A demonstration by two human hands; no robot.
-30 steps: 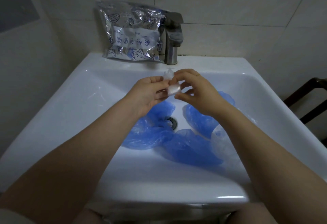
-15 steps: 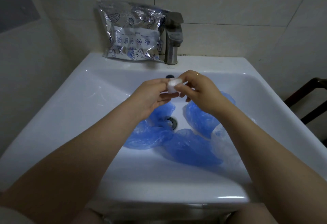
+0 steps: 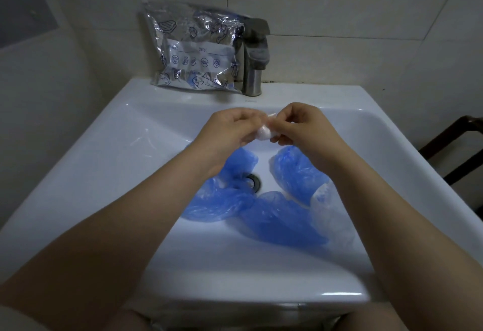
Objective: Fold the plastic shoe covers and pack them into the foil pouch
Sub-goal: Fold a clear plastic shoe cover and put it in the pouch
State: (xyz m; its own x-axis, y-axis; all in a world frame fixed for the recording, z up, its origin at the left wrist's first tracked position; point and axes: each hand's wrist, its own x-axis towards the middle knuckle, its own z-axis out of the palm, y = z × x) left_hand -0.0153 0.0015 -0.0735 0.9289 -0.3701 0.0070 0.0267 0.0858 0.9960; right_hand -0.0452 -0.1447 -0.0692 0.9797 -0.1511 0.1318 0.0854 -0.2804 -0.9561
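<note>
Above the sink basin, my left hand [image 3: 230, 132] and my right hand [image 3: 305, 127] pinch a small clear shoe cover [image 3: 264, 132] between them, squeezed into a tight white wad. Below my hands several blue shoe covers [image 3: 282, 215] lie crumpled in the basin around the drain, with another clear cover [image 3: 329, 205] at their right. The silver foil pouch [image 3: 193, 48], printed with blue seafood drawings, leans upright against the wall tiles at the back of the sink, left of the tap.
The white sink [image 3: 109, 163] has a wide flat rim on the left and right. A steel tap [image 3: 254, 56] stands at the back middle, touching the pouch. A dark wooden frame [image 3: 460, 145] stands to the right of the sink.
The loose end of the clear cover that stuck up one second ago is now tucked in, leaving a compact wad. Both hands stay over the basin and have turned slightly.
</note>
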